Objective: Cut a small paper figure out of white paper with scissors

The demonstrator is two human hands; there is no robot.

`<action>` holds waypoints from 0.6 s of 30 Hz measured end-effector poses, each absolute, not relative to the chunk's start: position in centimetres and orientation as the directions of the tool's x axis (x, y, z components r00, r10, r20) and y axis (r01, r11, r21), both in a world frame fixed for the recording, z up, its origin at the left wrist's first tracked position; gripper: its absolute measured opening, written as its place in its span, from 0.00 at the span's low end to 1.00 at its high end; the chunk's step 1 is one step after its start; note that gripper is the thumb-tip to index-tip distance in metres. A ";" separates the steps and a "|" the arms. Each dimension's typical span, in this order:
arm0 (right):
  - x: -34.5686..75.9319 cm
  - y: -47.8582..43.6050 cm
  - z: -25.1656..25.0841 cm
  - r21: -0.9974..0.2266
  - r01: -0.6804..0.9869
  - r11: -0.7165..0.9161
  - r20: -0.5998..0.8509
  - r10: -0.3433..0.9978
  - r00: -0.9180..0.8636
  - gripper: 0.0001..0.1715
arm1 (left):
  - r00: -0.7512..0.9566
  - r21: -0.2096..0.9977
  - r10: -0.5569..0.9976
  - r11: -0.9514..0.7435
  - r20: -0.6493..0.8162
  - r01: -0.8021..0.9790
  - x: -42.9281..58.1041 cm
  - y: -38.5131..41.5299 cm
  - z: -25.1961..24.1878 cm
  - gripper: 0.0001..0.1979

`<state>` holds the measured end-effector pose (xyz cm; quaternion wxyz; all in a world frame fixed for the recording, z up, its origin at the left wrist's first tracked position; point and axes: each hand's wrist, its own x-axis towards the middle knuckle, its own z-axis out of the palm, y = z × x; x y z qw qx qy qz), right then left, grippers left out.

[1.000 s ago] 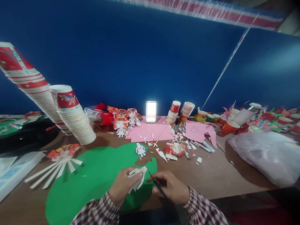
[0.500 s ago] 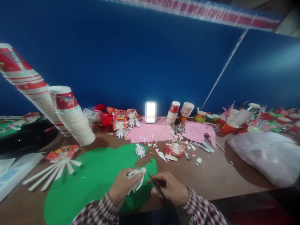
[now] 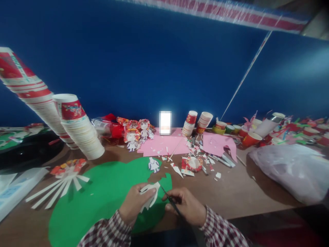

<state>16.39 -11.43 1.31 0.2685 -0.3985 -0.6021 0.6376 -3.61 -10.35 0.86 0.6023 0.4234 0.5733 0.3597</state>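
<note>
My left hand [image 3: 135,202] is closed on a white paper cutout [image 3: 150,202], with the thumb pressed over its top and its edges jagged. In my right hand [image 3: 189,206] is a slim pair of dark scissors [image 3: 170,200], partly hidden by the fingers. Their pointed tips reach to the upper right edge of the cutout. Beneath both hands spreads a large green sheet [image 3: 108,192] with a curved outline. A small white paper figure with purple outlines [image 3: 153,165] lies on its far edge.
Paper scraps [image 3: 177,169] and a cut red cup piece [image 3: 193,164] lie beyond my hands. Pink sheets [image 3: 167,145] and finished paper figures [image 3: 133,139] are at the back. Tall cup stacks [image 3: 82,132] lean at left; a filled plastic bag [image 3: 290,168] sits at right.
Both hands stay almost in place. The cutout and the scissors show only a very slight shift.
</note>
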 end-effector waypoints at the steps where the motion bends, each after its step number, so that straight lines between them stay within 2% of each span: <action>1: 16.4 -11.4 1.2 -0.979 0.146 -0.144 -0.201 0.825 -0.528 0.24 | 0.083 0.923 0.920 0.380 -0.384 0.054 -3.6 -10.4 0.9 0.17; 4: 16.8 -11.2 0.9 -0.962 0.227 -0.149 -0.239 0.865 -0.442 0.24 | 0.077 0.925 0.923 0.371 -0.377 0.079 -3.7 -10.4 1.0 0.17; 6: 17.3 -10.9 1.1 -0.925 0.377 -0.041 -0.188 0.913 -0.363 0.20 | 0.072 0.933 0.934 0.342 -0.351 0.116 -4.0 -10.4 0.9 0.16; 9: 18.4 -10.6 1.9 -0.754 0.643 0.137 -0.076 0.953 -0.292 0.14 | 0.084 0.942 0.950 0.284 -0.302 0.177 -4.9 -10.2 0.8 0.16; 12: 19.8 -10.6 2.6 -0.563 0.816 0.128 -0.087 0.973 -0.213 0.16 | 0.098 0.936 0.958 0.238 -0.271 0.260 -6.1 -9.7 0.9 0.19; 15: 21.3 -10.6 2.8 -0.406 0.904 0.136 -0.089 0.978 -0.187 0.14 | 0.152 0.920 0.963 0.158 -0.224 0.358 -7.3 -9.0 1.4 0.24; 18: 22.6 -10.6 3.1 -0.326 0.930 0.168 -0.108 0.971 -0.213 0.14 | 0.228 0.866 0.944 0.099 -0.237 0.490 -8.1 -8.1 1.6 0.23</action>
